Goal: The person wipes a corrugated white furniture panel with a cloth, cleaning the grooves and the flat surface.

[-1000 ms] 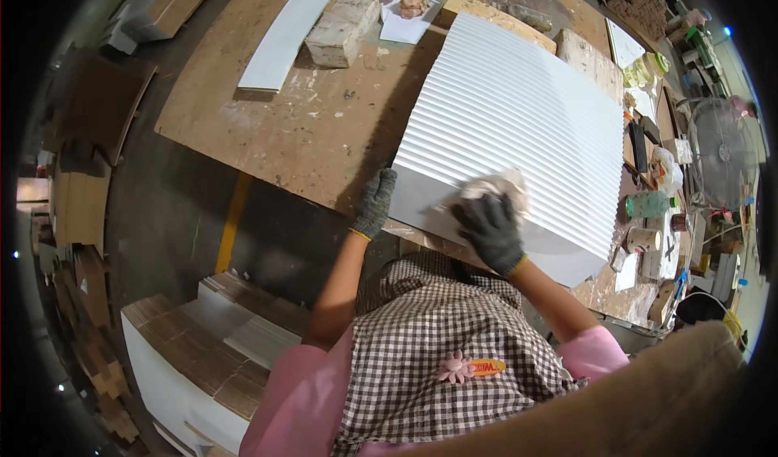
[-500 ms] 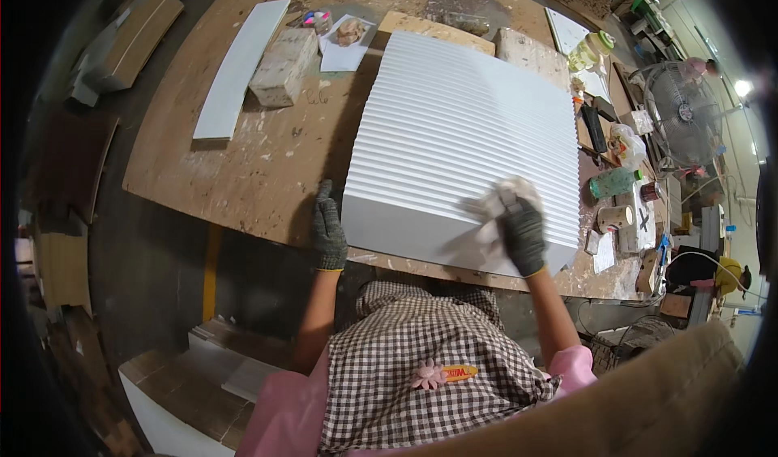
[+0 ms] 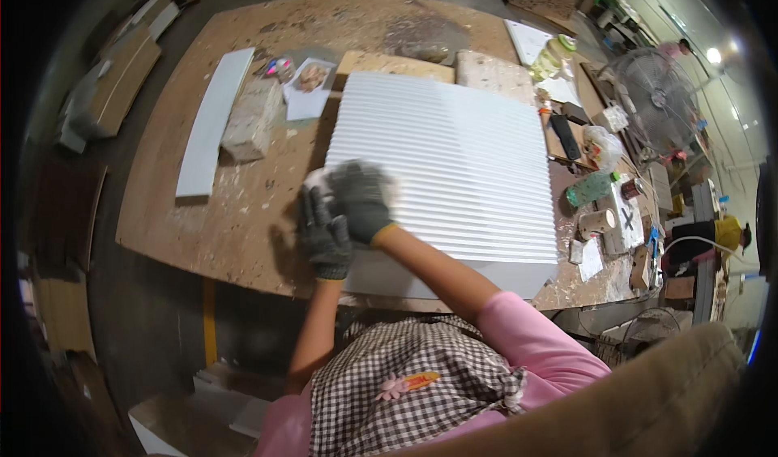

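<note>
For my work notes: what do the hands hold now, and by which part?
The right hand presses a blurred pale pad on the white ribbed panel; its grip cannot be told.

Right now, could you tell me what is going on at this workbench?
A person in dark work gloves is working on a white ribbed panel that lies flat on a paint-spattered wooden workbench. The right hand presses a pale cloth or pad, blurred here, onto the panel's near left corner. The left hand rests right beside it at the panel's left edge. A white board and a spattered block lie further left, and bottles and small clutter line the right side.
</note>
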`<state>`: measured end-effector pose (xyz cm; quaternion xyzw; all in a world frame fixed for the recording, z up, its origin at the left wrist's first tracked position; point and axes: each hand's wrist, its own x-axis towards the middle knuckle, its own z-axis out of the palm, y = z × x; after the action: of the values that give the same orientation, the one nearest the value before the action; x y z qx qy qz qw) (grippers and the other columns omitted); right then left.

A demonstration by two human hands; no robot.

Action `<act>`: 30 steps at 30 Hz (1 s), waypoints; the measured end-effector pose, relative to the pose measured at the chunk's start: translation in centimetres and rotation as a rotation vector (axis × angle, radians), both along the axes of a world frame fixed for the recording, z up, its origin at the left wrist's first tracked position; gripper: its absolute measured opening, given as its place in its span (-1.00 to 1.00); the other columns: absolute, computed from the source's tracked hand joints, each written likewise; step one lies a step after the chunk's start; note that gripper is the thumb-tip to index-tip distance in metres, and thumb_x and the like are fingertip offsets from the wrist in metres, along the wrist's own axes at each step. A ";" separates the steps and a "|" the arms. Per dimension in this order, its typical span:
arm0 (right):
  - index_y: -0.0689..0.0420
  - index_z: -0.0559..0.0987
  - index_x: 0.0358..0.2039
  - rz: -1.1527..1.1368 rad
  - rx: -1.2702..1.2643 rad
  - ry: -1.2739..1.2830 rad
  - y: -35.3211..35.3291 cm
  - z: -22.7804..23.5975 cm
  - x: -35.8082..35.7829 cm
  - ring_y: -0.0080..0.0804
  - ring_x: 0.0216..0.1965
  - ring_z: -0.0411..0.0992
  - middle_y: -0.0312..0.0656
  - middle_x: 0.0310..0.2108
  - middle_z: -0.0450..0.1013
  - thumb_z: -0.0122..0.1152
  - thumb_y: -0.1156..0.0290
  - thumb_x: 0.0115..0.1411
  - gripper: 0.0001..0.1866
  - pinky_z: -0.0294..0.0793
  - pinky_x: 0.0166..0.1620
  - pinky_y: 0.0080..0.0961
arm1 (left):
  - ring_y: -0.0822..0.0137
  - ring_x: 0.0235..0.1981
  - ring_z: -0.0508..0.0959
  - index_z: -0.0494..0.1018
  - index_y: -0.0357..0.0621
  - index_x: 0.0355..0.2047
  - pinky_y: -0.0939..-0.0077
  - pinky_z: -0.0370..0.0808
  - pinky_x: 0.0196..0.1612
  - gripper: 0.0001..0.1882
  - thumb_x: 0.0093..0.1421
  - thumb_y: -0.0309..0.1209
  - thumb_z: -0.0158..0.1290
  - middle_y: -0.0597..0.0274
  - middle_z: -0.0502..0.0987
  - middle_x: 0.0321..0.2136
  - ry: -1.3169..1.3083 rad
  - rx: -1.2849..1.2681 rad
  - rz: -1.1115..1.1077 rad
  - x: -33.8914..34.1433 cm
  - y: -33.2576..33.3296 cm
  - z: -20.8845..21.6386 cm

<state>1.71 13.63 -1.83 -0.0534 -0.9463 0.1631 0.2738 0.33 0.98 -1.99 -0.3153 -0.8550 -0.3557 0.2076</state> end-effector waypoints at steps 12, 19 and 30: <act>-0.03 0.59 0.06 -0.068 0.013 0.078 16.6 -0.8 6.1 0.09 0.08 0.38 0.04 0.04 0.45 0.35 0.02 0.09 -0.46 0.29 0.16 0.04 | -0.21 0.43 0.09 0.28 -0.30 0.30 -0.09 0.10 0.42 -0.41 0.44 -0.11 -0.16 -0.20 0.09 0.42 0.022 -0.107 0.065 -0.4 -1.8 -0.7; 0.00 0.63 0.03 -0.859 -0.216 -0.569 37.7 2.3 24.9 0.04 -0.04 0.54 0.03 -0.10 0.59 0.13 0.18 0.28 -0.63 0.49 0.08 -0.19 | -0.17 0.33 0.30 0.40 -0.36 0.20 0.05 0.24 0.36 -0.53 0.44 -0.26 -0.15 -0.23 0.27 0.32 -0.096 -0.123 -0.011 -0.1 -0.6 -0.1; 0.07 0.47 0.13 -0.817 0.019 -0.228 24.7 -5.1 -1.8 0.08 0.22 0.24 -0.01 0.12 0.36 0.07 0.21 0.21 -0.52 0.17 0.29 0.16 | -0.20 0.26 0.39 0.45 -0.42 0.13 0.05 0.31 0.31 -0.56 0.43 -0.31 -0.15 -0.27 0.36 0.26 -0.174 -0.104 -0.070 0.0 0.6 0.4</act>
<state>-0.07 38.29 -6.88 -0.4394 -0.8730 0.0255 0.2099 0.29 1.55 -1.55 -0.3231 -0.8755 -0.3440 0.1035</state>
